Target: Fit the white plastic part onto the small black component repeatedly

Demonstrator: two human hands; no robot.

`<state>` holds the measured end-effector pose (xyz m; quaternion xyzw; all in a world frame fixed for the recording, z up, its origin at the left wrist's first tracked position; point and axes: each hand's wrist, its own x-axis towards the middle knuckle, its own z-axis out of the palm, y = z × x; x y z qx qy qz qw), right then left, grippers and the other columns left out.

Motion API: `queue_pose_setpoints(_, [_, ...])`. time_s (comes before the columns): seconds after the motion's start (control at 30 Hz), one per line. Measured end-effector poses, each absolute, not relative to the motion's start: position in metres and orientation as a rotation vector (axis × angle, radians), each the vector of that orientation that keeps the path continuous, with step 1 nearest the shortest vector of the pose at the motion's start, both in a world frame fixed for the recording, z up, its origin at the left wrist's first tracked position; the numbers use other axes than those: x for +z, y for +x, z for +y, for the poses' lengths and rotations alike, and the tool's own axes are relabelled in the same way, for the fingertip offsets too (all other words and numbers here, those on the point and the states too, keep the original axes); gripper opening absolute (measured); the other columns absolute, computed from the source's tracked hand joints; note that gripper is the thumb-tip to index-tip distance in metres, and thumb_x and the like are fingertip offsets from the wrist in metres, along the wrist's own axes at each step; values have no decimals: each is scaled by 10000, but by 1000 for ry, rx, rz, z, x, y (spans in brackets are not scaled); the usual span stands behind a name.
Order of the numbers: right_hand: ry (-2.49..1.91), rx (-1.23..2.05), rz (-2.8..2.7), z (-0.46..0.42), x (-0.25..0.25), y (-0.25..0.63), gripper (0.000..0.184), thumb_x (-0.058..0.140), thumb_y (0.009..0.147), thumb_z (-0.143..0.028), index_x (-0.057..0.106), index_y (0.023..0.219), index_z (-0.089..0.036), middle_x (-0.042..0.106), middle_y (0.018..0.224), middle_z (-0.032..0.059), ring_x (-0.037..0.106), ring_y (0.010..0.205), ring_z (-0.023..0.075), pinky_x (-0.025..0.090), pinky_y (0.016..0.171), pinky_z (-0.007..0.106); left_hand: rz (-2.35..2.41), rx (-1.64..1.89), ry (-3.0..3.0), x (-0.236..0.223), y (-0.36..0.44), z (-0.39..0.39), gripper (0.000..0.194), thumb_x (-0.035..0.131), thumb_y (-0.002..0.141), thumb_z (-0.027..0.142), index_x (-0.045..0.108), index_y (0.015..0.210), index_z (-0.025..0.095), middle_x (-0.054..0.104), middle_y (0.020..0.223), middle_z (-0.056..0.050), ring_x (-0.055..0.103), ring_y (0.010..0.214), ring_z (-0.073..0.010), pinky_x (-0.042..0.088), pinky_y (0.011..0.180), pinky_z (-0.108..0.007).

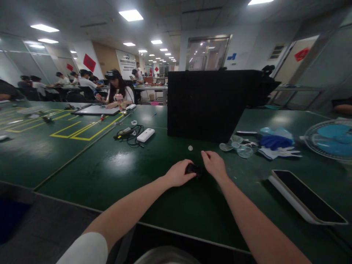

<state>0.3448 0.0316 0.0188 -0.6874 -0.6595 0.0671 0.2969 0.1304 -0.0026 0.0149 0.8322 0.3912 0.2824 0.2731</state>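
Note:
My left hand (179,173) is closed around a small black object (193,169) just above the green table (121,190). What kind of object it is cannot be made out. My right hand (215,164) is beside it on the right, apart from the black object, with thumb and fingers curled together. Anything between those fingertips is hidden or too small to name. Beyond both hands, a small whitish piece (190,148) lies on the table.
A big black box-like panel (203,106) stands ahead. To the left lie a white power bank (146,135) and tangled cables (129,132). On the right are clear plastic pieces (244,151), gloves (277,143), a fan (330,139) and a tablet-like device (305,196). A person (121,90) sits across.

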Motion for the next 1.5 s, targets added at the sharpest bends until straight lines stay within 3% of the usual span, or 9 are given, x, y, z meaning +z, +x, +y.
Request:
queue_pose_setpoints(0.1, [-1841, 132, -1933, 67, 19, 330, 415, 469, 975, -357, 619, 1326, -194, 596, 1348, 141, 584, 1163, 243, 434, 968, 323, 1114, 991, 2151, 17, 114, -1, 393, 703, 835, 378, 603, 1179, 216, 663, 1160, -79, 637, 1051, -234, 517, 939, -397])
queue_pose_setpoints(0.17, [-1899, 181, -2030, 91, 21, 317, 489, 493, 966, -409, 553, 1409, -210, 522, 1434, 157, 568, 1201, 272, 435, 1003, 372, 1187, 1140, 2055, 16, 98, 2, 385, 680, 855, 367, 589, 1199, 219, 661, 1159, -71, 633, 1055, -230, 511, 950, -402])
queue_pose_setpoints(0.47, [-1946, 385, -2183, 88, 14, 315, 297, 548, 923, -300, 726, 1148, -222, 662, 1235, 119, 672, 901, 213, 530, 778, 333, 1364, 1244, 1817, 11, 31, 10, 441, 658, 875, 385, 545, 1271, 227, 669, 1177, -78, 658, 1010, -229, 532, 905, -377])
queue_pose_setpoints(0.6, [-1858, 457, -2264, 47, 13, 323, 386, 536, 932, -515, 764, 1054, -229, 686, 1180, 99, 663, 974, 236, 528, 785, 332, 1417, 1240, 1861, 13, 32, 11, 464, 666, 871, 382, 546, 1294, 233, 629, 1251, -98, 640, 1051, -241, 540, 897, -383])
queue_pose_setpoints(0.73, [-1791, 355, -2260, 17, 13, 317, 600, 600, 819, -714, 761, 1116, -217, 627, 1301, 153, 589, 1153, 357, 514, 890, 467, 1419, 1040, 2075, 11, 38, 7, 462, 724, 823, 323, 603, 1264, 258, 608, 1267, -86, 614, 1117, -253, 513, 979, -411])
queue_pose_setpoints(0.97, [-1665, 245, -2294, 7, 8, 303, 423, 654, 858, -549, 752, 1152, -261, 536, 1421, 131, 452, 1319, 391, 409, 1033, 601, 1364, 873, 2216, 8, 43, 4, 478, 717, 821, 266, 609, 1287, 262, 633, 1280, -67, 617, 1152, -249, 468, 1068, -415])
queue_pose_setpoints(1.1, [-1517, 215, -2287, 0, 21, 298, 296, 648, 889, -444, 757, 1108, -277, 608, 1300, 97, 511, 1232, 342, 444, 998, 566, 1405, 829, 2211, 7, 44, 5, 501, 731, 808, 313, 615, 1293, 261, 657, 1265, -75, 621, 1163, -268, 469, 1066, -427])
queue_pose_setpoints(1.23, [-1311, 215, -2242, -14, 31, 287, 310, 608, 929, -415, 715, 1196, -299, 641, 1205, 84, 554, 1139, 293, 499, 933, 490, 1311, 763, 2219, 12, 50, -1, 483, 744, 790, 382, 642, 1247, 262, 701, 1197, -52, 653, 1101, -259, 494, 1021, -406])
queue_pose_setpoints(1.5, [-1195, 356, -2371, -23, 31, 280, 436, 599, 940, -392, 591, 1373, -344, 521, 1453, 51, 448, 1344, 293, 433, 1066, 527, 1090, 682, 2150, 19, 52, -7, 472, 738, 798, 378, 640, 1244, 260, 704, 1205, -50, 671, 1068, -232, 514, 981, -367])
